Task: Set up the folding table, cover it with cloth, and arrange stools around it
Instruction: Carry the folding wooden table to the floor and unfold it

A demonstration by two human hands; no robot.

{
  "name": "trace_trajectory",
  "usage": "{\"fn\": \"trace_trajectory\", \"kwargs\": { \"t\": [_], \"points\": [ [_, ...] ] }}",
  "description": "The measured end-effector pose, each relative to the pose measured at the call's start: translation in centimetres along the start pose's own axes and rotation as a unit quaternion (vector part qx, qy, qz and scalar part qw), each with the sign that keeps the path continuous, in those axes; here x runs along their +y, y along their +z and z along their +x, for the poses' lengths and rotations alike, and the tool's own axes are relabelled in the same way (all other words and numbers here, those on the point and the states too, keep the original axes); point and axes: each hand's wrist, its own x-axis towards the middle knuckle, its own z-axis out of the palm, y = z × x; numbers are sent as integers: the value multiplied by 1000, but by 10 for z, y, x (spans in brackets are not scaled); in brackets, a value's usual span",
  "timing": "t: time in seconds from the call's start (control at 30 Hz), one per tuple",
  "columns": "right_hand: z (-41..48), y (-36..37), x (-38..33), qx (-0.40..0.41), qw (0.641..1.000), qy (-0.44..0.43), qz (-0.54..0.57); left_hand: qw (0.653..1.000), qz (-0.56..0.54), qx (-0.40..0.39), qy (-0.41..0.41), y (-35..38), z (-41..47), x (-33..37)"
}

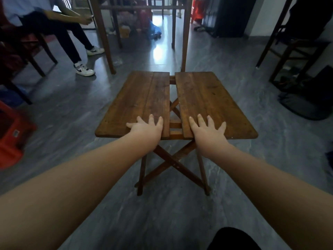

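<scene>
Wooden folding table [207, 98] upright; legs crossed; leaves gapped

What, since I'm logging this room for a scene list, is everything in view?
folding table: one, brown wood, centre of floor; two top halves with a gap between, crossed legs
tall table: one, brown, behind it
seated person: one, dark trousers, white shoes, upper left
red plastic thing: one, left edge, kind unclear
chair: one, dark wood, upper right
dark bag: one, floor at right
blue bag: one, far back
left hand: flat on left half, near edge
right hand: flat on right half, near edge
</scene>
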Motion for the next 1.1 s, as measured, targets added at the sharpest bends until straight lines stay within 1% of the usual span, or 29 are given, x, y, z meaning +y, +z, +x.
{"fn": "trace_trajectory", "kwargs": {
  "t": [0.23,0.37,0.47,0.67,0.83,0.97,1.1],
  "points": [
    [-14,25,-19,7,1000,-5,4,1000,-15,6,7,32,-6,3],
    [-20,41,-29,15,1000,-3,5,999,-32,43,8,56,-8,8],
    [-24,55,-32,40,999,-6,5,997,-48,55,3,69,-12,14],
    [-34,80,-36,48,999,-7,-4,994,-79,81,-4,98,-14,27],
    [-37,86,-38,51,999,-13,5,990,-99,105,4,110,-12,35],
    [-43,91,-35,29,999,-16,15,990,-107,96,9,115,-12,54],
    [-38,95,-31,38,999,-25,14,987,-101,123,4,122,-4,58]
  ]
}}
